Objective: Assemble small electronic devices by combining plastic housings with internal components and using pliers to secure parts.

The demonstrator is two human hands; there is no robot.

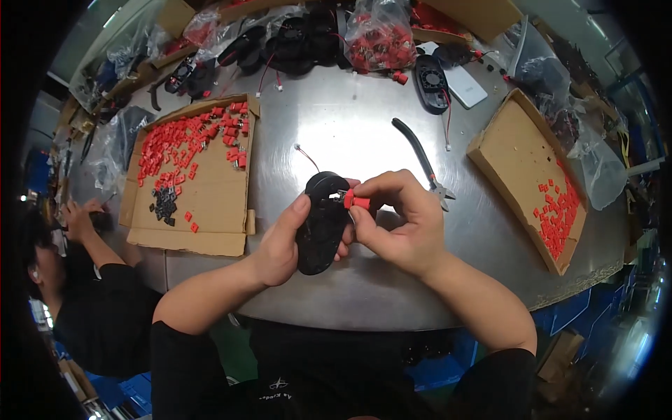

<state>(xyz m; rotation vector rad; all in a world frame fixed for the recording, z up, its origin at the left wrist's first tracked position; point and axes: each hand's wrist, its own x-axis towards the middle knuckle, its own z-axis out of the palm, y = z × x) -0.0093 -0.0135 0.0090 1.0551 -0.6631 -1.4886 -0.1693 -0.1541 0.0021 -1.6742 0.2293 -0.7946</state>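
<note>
My left hand is closed round a black oval plastic housing, its thumb on the near left edge. A thin wire with a small white plug runs out from the housing's far end. Between the thumb and forefinger of my right hand is a red cylindrical part with metal contacts. Its metal end points left, over the housing's upper part; whether the two touch I cannot tell. Pliers with dark handles lie just beyond my right hand.
At left, a cardboard tray holds red pieces and a small black pile; another tray at right holds red bits. Behind are a bag of red parts, black housings and a white box. A co-worker sits at left.
</note>
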